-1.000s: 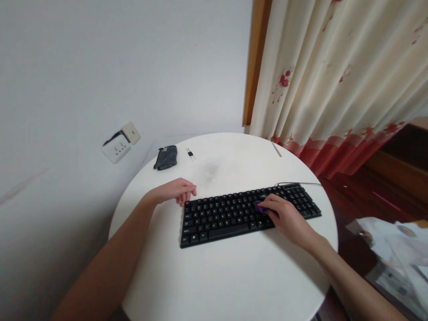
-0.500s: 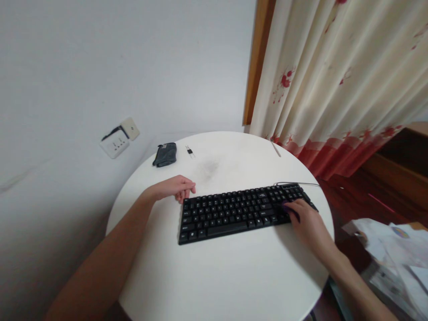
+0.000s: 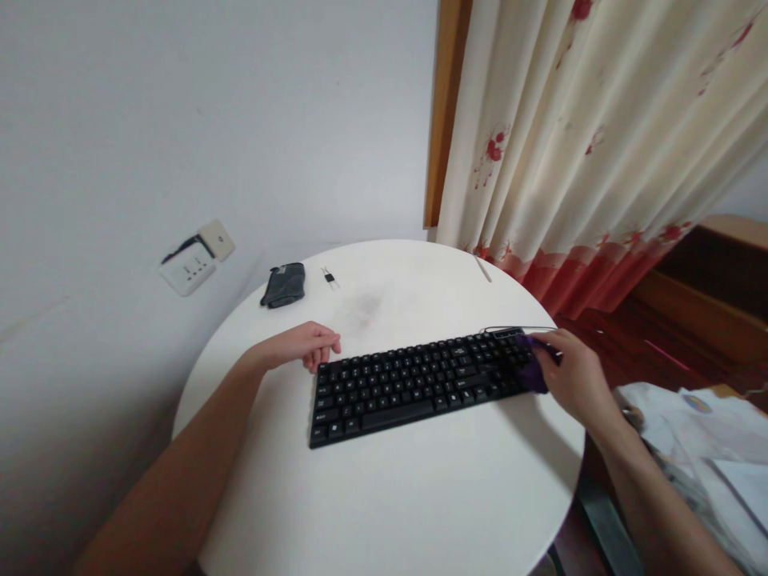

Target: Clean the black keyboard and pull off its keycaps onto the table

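A black keyboard [image 3: 390, 384] lies slightly slanted on the round white table [image 3: 384, 504]. At its far left corner is my left hand [image 3: 309, 346], fingers bent and closed against the corner; the exact contact is partly hidden. My right hand [image 3: 573, 372] is over the keyboard's right end, closed on a soft-looking purple cloth [image 3: 533, 374]. The cloth hangs from the fingertips onto the number keys and covers some of them. A thin black cable [image 3: 516, 327] runs from the keyboard's back edge toward the right.
A dark zip pouch [image 3: 284, 286] and a small black-and-clear item [image 3: 330, 278] lie at the table's back left. A thin pale stick [image 3: 483, 268] lies by the curtain [image 3: 540, 144]. White bags and papers [image 3: 696, 440] are right of the table; a wall socket [image 3: 189, 266] is left.
My right hand has moved right along the keyboard and lifted a little, showing more of the purple cloth. My left hand stays at the corner. The view has shifted slightly.
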A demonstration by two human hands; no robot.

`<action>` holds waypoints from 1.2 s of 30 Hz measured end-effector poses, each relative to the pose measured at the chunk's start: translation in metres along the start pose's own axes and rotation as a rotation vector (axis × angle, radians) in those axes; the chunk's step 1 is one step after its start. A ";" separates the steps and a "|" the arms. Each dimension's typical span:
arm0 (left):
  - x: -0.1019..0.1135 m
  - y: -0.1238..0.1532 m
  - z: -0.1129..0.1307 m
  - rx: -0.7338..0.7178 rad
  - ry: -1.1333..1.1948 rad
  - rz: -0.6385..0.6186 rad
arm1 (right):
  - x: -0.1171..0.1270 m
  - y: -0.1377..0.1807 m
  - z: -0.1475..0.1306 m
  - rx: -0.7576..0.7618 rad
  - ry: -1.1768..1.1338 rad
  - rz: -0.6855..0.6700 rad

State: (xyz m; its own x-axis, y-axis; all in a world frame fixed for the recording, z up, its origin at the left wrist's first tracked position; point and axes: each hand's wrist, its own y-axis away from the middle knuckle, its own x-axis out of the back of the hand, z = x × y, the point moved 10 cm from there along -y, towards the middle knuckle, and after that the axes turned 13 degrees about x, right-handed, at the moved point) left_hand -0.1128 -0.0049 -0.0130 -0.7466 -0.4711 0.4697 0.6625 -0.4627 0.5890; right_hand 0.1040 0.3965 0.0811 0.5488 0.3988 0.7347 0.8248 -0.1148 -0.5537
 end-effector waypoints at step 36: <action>0.005 -0.004 -0.003 -0.012 -0.039 0.018 | -0.004 0.018 0.023 -0.168 -0.132 0.003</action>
State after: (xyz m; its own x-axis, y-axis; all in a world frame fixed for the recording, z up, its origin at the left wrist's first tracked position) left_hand -0.1192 -0.0080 -0.0153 -0.7362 -0.4500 0.5054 0.6763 -0.4637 0.5723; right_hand 0.1137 0.4140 0.0593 0.5381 0.5123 0.6694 0.8401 -0.2621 -0.4748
